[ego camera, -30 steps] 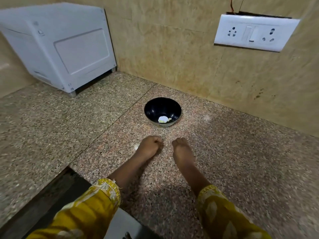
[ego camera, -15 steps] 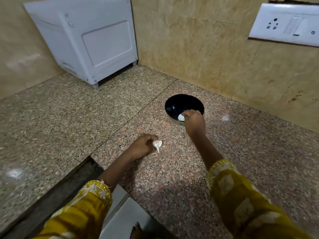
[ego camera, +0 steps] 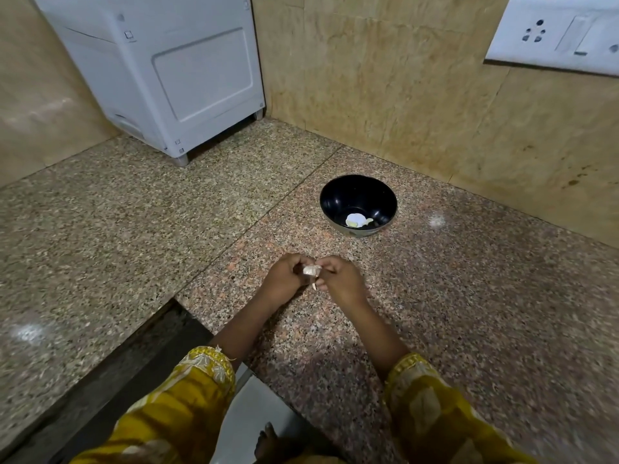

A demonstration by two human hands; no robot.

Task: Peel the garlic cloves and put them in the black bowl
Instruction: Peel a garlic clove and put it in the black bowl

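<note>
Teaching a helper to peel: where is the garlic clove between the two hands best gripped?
Likely pinch the garlic clove by its plump body from the left with the left hand; the right hand comes from the right for the thin tail poking out below, where skin looks easiest to pull.

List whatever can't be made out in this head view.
Garlic clove: head view, mostly covered by the left hand and right hand pinching it; how much skin is off is unclear.
Pale pieces in the black bowl: too small to count.
Socket plate: cut off by top and right edges.
</note>
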